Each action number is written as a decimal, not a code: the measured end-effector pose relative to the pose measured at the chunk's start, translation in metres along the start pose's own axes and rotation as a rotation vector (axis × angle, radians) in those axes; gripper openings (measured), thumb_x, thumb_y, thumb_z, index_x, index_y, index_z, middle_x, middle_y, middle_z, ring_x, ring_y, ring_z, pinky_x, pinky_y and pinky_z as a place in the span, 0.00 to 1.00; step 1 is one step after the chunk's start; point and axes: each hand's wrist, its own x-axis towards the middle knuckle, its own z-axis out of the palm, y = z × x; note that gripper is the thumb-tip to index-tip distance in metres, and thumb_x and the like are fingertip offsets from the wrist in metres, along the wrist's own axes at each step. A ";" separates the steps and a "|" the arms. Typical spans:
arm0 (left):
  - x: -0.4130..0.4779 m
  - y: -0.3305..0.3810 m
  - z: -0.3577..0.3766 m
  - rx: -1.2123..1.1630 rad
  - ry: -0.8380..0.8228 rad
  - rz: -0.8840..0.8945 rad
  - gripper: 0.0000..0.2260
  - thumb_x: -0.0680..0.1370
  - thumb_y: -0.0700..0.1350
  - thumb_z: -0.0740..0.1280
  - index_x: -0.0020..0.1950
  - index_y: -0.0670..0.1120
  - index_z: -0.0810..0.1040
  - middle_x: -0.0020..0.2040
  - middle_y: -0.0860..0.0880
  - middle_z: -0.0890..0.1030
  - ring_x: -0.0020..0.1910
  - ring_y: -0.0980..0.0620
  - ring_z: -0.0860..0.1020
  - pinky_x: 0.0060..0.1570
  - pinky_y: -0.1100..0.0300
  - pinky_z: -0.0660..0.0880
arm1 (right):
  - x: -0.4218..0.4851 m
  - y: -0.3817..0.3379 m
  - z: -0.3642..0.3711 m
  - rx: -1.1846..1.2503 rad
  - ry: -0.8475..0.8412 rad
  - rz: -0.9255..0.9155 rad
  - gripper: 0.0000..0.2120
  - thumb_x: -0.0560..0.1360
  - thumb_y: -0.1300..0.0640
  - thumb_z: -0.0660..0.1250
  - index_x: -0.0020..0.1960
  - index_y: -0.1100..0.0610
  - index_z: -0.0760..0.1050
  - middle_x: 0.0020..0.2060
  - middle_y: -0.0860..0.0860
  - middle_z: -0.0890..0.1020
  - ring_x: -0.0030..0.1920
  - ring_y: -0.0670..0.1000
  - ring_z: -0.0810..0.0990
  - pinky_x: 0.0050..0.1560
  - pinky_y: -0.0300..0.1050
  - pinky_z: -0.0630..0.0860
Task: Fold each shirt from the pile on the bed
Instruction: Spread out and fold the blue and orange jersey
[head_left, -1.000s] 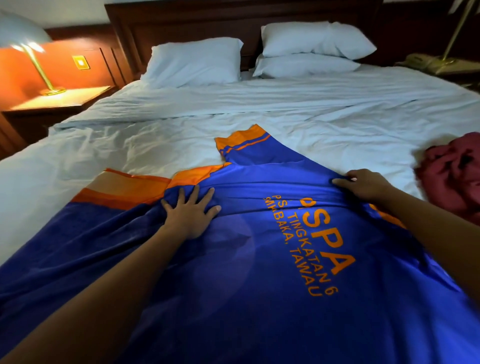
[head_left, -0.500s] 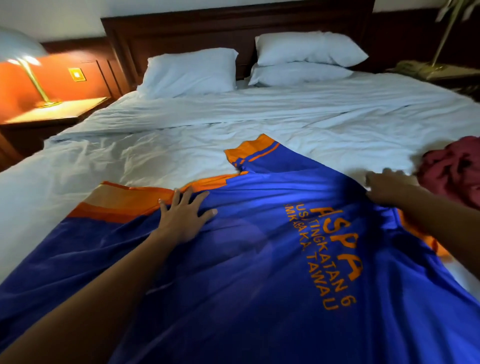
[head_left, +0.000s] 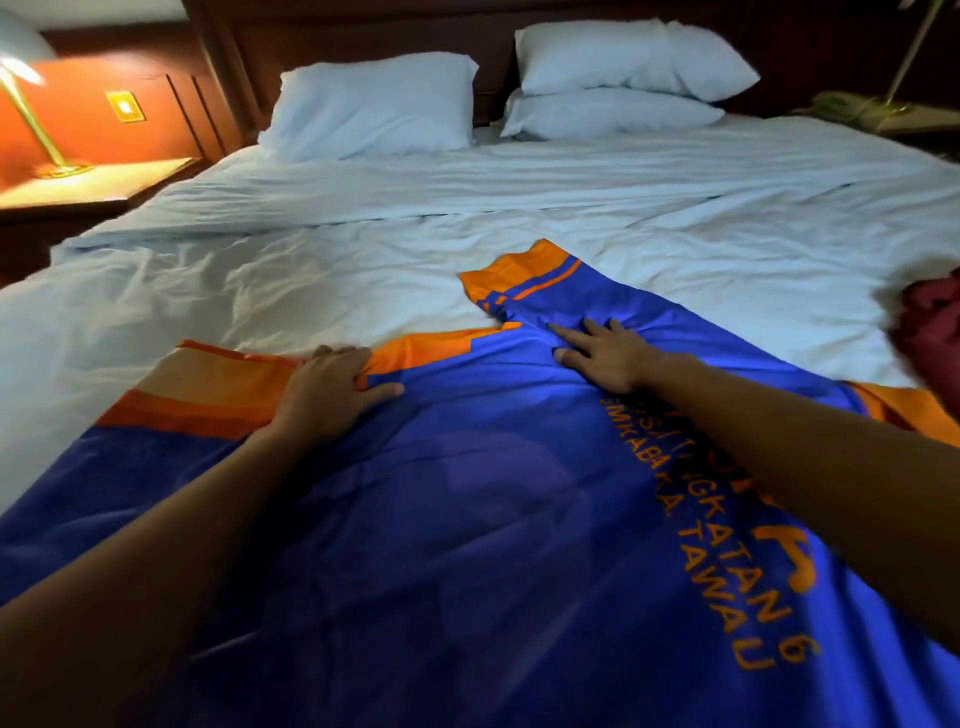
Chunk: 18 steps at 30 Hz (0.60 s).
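— The shirt (head_left: 467, 519)?
— Spread over the near side of the bed (head_left: 363, 260), print up.
— Fingers (head_left: 569, 335)?
— On the left hand (head_left: 332, 395), curled, pinching the orange edge; on the right hand (head_left: 605, 356), straight, pressing the blue cloth.
— Hard to make out?
— The lettering (head_left: 737, 566), partly under the right arm; red clothes (head_left: 930, 322), cut off at right.
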 end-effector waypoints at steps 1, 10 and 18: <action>-0.001 0.001 0.003 -0.012 0.028 0.034 0.25 0.70 0.72 0.56 0.38 0.49 0.68 0.38 0.47 0.75 0.44 0.39 0.76 0.44 0.51 0.65 | 0.002 -0.004 0.002 -0.031 -0.009 0.029 0.28 0.81 0.34 0.46 0.78 0.35 0.44 0.79 0.54 0.53 0.77 0.66 0.52 0.76 0.63 0.49; 0.013 -0.019 -0.007 -0.069 0.150 -0.064 0.17 0.76 0.65 0.67 0.45 0.52 0.71 0.42 0.47 0.81 0.47 0.40 0.79 0.43 0.50 0.71 | 0.035 -0.054 -0.009 0.243 0.309 0.155 0.35 0.76 0.27 0.43 0.61 0.45 0.79 0.63 0.54 0.79 0.65 0.60 0.73 0.61 0.57 0.70; 0.023 -0.036 -0.042 -0.134 -0.262 -0.011 0.33 0.57 0.83 0.60 0.41 0.55 0.74 0.37 0.56 0.77 0.41 0.56 0.76 0.43 0.55 0.71 | 0.088 -0.104 -0.028 -0.051 0.364 0.250 0.18 0.78 0.48 0.64 0.64 0.55 0.75 0.61 0.55 0.78 0.62 0.59 0.76 0.57 0.50 0.74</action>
